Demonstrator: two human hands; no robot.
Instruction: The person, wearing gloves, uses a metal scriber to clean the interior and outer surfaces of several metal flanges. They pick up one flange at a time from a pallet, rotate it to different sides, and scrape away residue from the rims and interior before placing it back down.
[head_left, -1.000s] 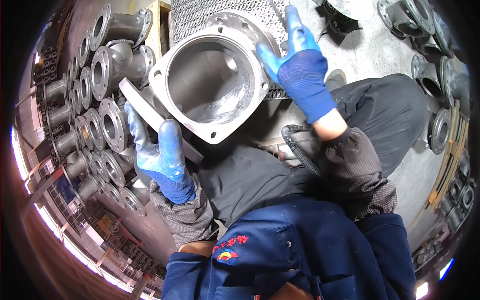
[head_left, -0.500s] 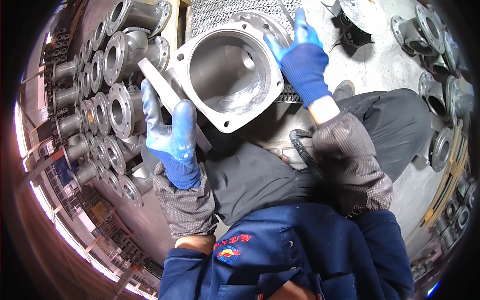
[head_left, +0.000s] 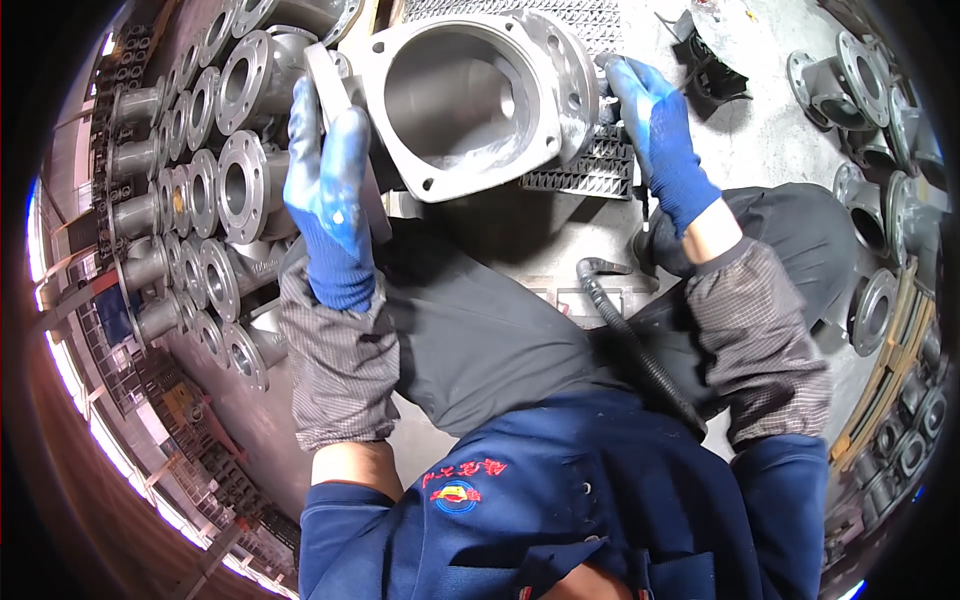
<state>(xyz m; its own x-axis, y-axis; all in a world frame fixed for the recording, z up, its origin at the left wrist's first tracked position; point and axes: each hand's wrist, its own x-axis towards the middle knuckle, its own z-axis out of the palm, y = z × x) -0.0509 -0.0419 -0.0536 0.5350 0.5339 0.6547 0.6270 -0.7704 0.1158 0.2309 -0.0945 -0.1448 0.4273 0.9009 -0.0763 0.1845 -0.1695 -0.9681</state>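
A grey metal pipe casting [head_left: 455, 185] with a wide square-cornered mouth faces up in front of my knees. It has a plate-like flange [head_left: 329, 85] on its left and a round flange [head_left: 568, 85] on its right. My left hand [head_left: 330, 195], in a blue coated glove, lies along the left flange with fingers stretched upward and thumb apart. At the right flange's outer edge is my right hand [head_left: 660, 135], gloved alike. Its fingers reach out and their tips are beside the rim; whether they touch it, I cannot tell.
Under the casting lies a perforated metal grate [head_left: 580, 180]. A ribbed black hose [head_left: 635, 340] runs between my legs. Rows of flanged pipe fittings [head_left: 240, 185] stack at left; more fittings [head_left: 855, 80] stand at right. A black bracket-like piece [head_left: 705, 70] is on the floor.
The casting has shifted away from me and turned slightly, showing more of its right flange. My left hand moved away with it. My right hand moved right and nearer, fingers less spread.
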